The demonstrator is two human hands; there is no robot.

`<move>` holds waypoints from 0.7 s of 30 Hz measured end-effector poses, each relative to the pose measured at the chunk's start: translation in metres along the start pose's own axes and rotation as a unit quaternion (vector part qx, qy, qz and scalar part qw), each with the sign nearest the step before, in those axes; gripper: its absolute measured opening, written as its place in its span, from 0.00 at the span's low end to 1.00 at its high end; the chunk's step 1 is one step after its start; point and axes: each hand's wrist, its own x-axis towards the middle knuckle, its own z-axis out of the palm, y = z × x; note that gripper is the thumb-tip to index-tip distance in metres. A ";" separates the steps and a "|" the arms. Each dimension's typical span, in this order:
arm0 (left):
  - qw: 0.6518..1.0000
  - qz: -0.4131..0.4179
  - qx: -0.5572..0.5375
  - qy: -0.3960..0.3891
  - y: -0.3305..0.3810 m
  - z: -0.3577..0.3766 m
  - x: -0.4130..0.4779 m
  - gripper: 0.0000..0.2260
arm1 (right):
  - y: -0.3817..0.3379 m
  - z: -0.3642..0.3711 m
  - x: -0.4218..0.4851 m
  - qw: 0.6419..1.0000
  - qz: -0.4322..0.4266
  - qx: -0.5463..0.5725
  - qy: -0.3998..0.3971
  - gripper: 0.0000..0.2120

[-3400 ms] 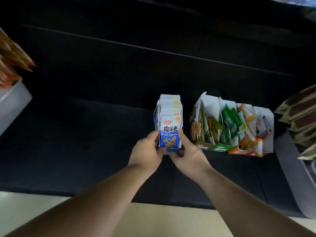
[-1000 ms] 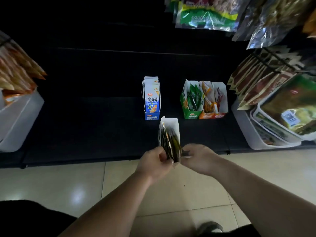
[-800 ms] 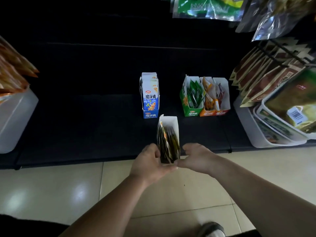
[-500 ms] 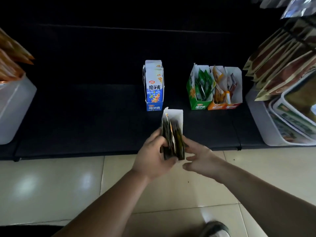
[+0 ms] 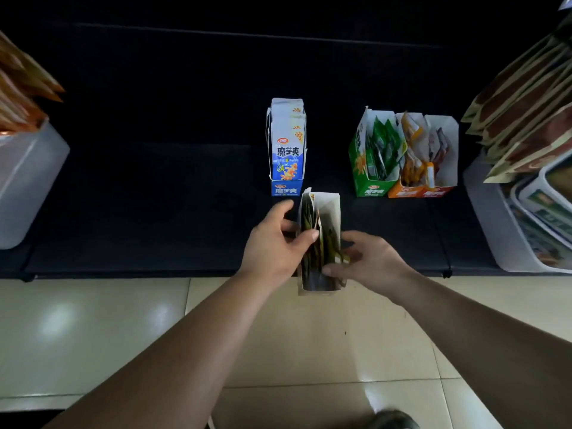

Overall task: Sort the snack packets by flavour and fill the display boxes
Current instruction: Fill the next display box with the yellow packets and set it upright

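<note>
While the left hand [image 5: 274, 246] is gripping the white carton [image 5: 332, 205] by the wall on its side, thumb pressing onto the dark-green packets [image 5: 312, 218] inside, the right hand [image 5: 371, 261] is clasping the opposite wall; carton is hanging between both palms, over the shelf [image 5: 154, 227] edge; I'd be squaring the packets upright, then seating it just beyond the fingertips beside the blue box [image 5: 286, 150]; hard squeezing is likely buckling the card.

left hand [image 5: 272, 243] grips white cardboard display box [image 5: 329, 209] from its left, thumb on dark green snack packets [image 5: 312, 243] inside | right hand [image 5: 371, 258] holds its right side | box over black shelf [image 5: 154, 212] front edge | blue packet-filled display box [image 5: 286, 150] upright just behind | green display box [image 5: 365, 181] further right
</note>
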 end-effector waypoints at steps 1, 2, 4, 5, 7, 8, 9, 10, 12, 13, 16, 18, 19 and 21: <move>1.000 0.003 -0.014 -0.015 -0.003 0.000 0.001 0.22 | -0.001 -0.002 0.001 0.999 0.008 0.051 0.012 0.18; 0.999 0.004 -0.028 -0.024 -0.004 0.001 0.000 0.19 | -0.004 -0.003 0.003 0.995 0.016 0.093 0.023 0.13; 0.999 0.003 -0.043 -0.023 -0.006 0.001 -0.003 0.15 | -0.009 -0.004 0.009 0.991 0.033 0.119 0.056 0.10; 0.999 0.004 -0.045 -0.023 -0.005 0.001 -0.005 0.15 | -0.012 -0.004 0.012 0.989 0.043 0.118 0.081 0.12; 0.998 0.009 -0.041 -0.040 -0.004 0.000 -0.011 0.14 | -0.017 -0.006 0.019 0.983 0.067 0.105 0.137 0.20; 0.998 0.010 -0.035 -0.052 -0.002 0.000 -0.015 0.15 | -0.020 -0.006 0.020 0.980 0.077 0.095 0.155 0.23; 0.998 0.003 -0.020 -0.062 -0.002 0.000 -0.019 0.16 | -0.023 -0.007 0.021 0.979 0.085 0.090 0.159 0.27; 0.998 -0.008 0.008 -0.066 -0.001 0.001 -0.023 0.17 | -0.027 -0.008 0.021 0.980 0.091 0.088 0.153 0.29; 0.994 -0.019 0.086 -0.062 -0.003 0.005 -0.027 0.14 | -0.034 -0.009 0.020 0.984 0.106 0.068 0.125 0.33; 0.991 -0.015 0.124 -0.056 -0.005 0.007 -0.028 0.10 | -0.036 -0.009 0.019 0.986 0.121 0.036 0.107 0.34; 0.983 0.001 0.181 -0.027 -0.013 0.012 -0.027 0.08 | -0.039 -0.011 0.011 0.983 0.165 -0.063 0.041 0.38; 0.984 -0.001 0.176 -0.023 -0.015 0.014 -0.025 0.09 | -0.037 -0.013 0.006 0.985 0.169 -0.043 -0.006 0.37; 0.984 -0.002 0.176 -0.022 -0.014 0.015 -0.024 0.08 | -0.035 -0.014 0.004 0.986 0.163 -0.024 -0.026 0.35; 0.983 -0.008 0.182 -0.021 -0.011 0.016 -0.024 0.06 | -0.028 -0.016 0.000 0.988 0.143 -0.009 -0.055 0.26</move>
